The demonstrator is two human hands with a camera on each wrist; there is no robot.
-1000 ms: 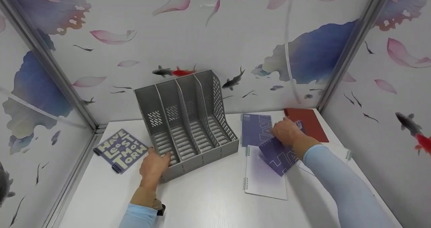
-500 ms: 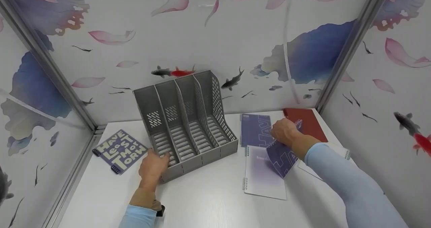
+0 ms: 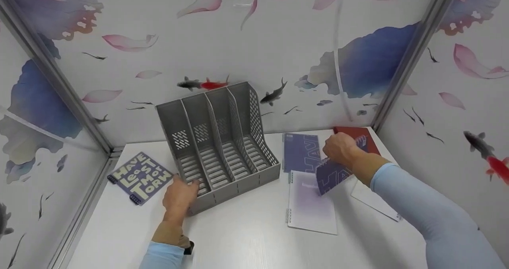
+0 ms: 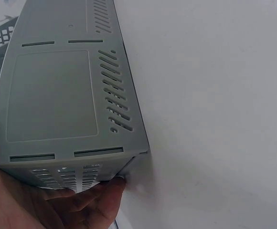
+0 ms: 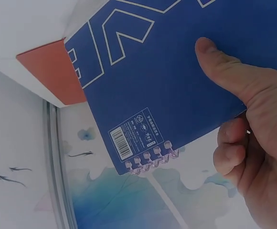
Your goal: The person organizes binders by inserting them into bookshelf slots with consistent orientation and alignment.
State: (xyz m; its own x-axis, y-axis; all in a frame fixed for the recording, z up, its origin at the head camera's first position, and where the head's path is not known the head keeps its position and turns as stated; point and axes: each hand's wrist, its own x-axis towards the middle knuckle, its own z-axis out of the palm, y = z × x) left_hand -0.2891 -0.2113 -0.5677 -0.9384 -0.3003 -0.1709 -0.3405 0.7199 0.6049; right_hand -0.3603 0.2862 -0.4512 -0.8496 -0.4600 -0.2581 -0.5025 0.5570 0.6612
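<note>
Gripping rack at its seven o'clock with left hand — likely for steadiness; pinching notebook off its three with right hand.

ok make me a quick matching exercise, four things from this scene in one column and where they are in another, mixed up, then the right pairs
Things
1. Grey rack
2. Barcoded notebook
3. Red notebook
4. Pale-lettered notebook

Places
A. At the back right of the table
B. Flat on the table, left of the rack
C. Held at one end by the left grip
D. Raised off the table in the right grip

Right pairs
1-C
2-D
3-A
4-B
</note>
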